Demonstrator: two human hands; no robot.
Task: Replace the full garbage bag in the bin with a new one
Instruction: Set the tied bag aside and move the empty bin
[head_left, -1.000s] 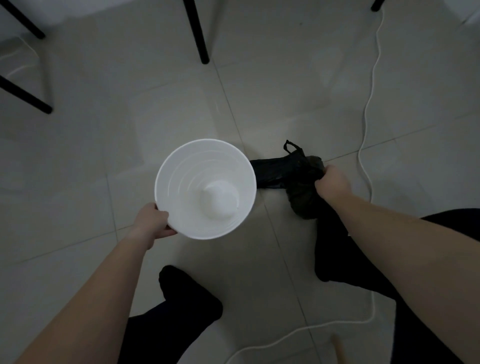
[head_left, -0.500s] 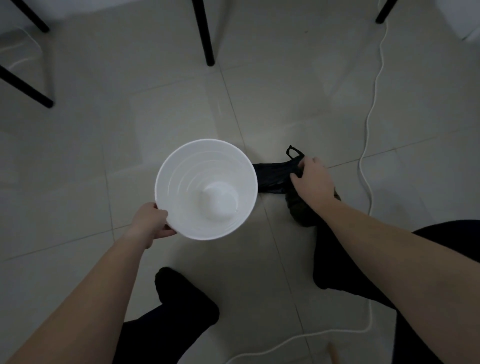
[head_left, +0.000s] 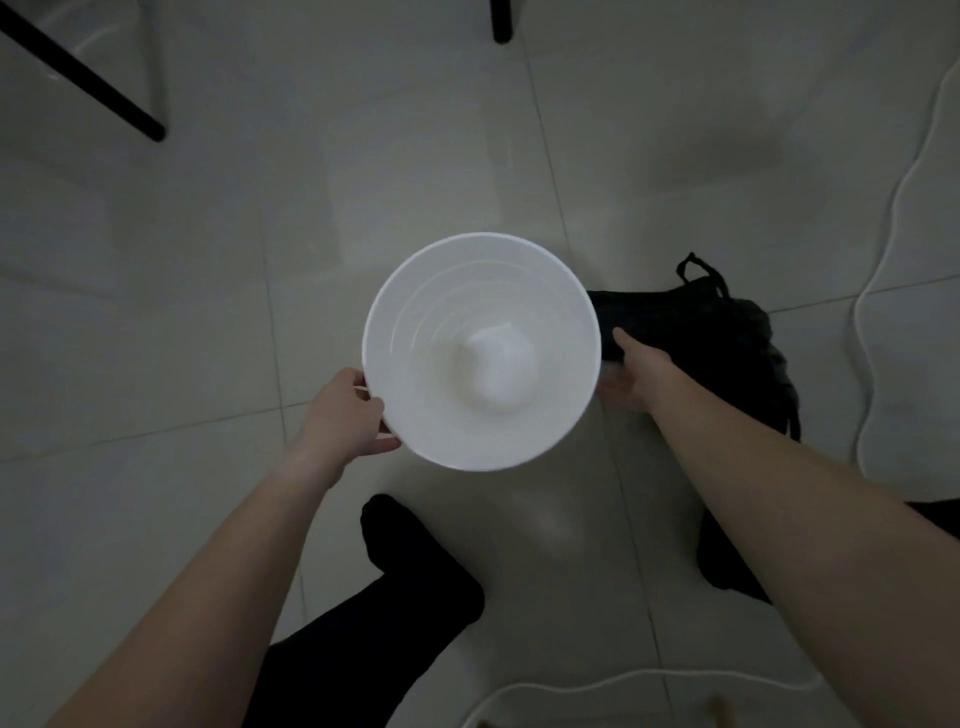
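A round white bin (head_left: 415, 415) stands on the tiled floor at the centre, seen from above, with no bag in it. My left hand (head_left: 345, 415) grips its rim on the near left. A full black garbage bag (head_left: 727, 343) with a drawstring loop lies on the floor just right of the bin. My right hand (head_left: 631, 371) is between the bin's right side and the bag, fingers spread, holding nothing; part of it is hidden behind the rim.
My black-socked feet (head_left: 415, 561) stand below the bin. A white cable (head_left: 883, 260) snakes along the right side and across the bottom. Black furniture legs (head_left: 93, 93) stand at the upper left and top centre.
My right hand has let go of the black bag and moved left to the bin's right side. The view has dipped closer to the bin. My left hand stays on the rim.
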